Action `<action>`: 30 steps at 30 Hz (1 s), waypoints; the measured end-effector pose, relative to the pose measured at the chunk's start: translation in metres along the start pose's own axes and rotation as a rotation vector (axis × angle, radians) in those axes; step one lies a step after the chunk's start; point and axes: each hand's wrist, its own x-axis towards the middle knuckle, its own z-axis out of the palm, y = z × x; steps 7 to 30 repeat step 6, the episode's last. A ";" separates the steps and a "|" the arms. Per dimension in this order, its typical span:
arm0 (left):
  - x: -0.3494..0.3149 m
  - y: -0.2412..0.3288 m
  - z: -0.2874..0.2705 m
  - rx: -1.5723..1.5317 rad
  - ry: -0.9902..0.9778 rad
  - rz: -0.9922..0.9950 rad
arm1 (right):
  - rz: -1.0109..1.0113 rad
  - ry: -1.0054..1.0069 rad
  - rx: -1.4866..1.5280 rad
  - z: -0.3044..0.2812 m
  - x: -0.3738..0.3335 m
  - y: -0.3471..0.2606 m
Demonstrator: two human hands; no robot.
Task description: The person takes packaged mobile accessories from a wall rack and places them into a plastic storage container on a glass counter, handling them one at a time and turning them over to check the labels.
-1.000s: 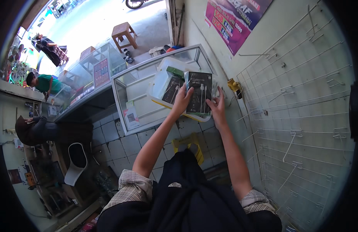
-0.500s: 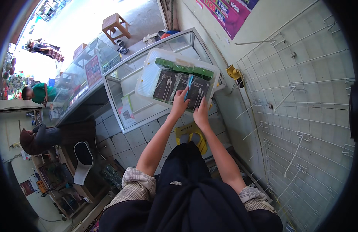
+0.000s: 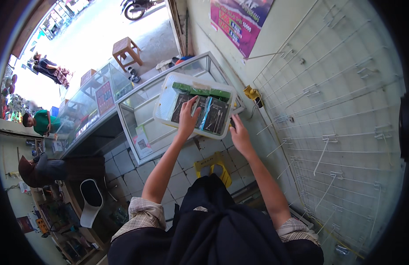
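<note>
A clear plastic bin rests on the glass counter. In it lie dark flat boxes with pictures of charging cables, some in clear wrap, and a row of green packs along the far side. My left hand is over the dark boxes, its fingers stretched and apart, with nothing seen in it. Beside the bin's right edge is my right hand. Its thumb and fingers close around something small and dark, too hidden to name.
The glass display counter runs to the far left. To my right a white wire rack with hooks covers the wall. A yellow step stool stands by my feet. Two people are at the left, near a white chair.
My left hand has moved left across the boxes and spread its fingers. My right hand has left the box front and moved to the bin's right side. The view has shifted slightly.
</note>
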 end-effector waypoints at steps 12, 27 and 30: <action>0.024 0.115 -0.037 -0.364 -0.054 0.178 | -0.318 0.103 0.011 -0.081 -0.022 -0.097; 0.024 0.115 -0.037 -0.364 -0.054 0.178 | -0.318 0.103 0.011 -0.081 -0.022 -0.097; 0.024 0.115 -0.037 -0.364 -0.054 0.178 | -0.318 0.103 0.011 -0.081 -0.022 -0.097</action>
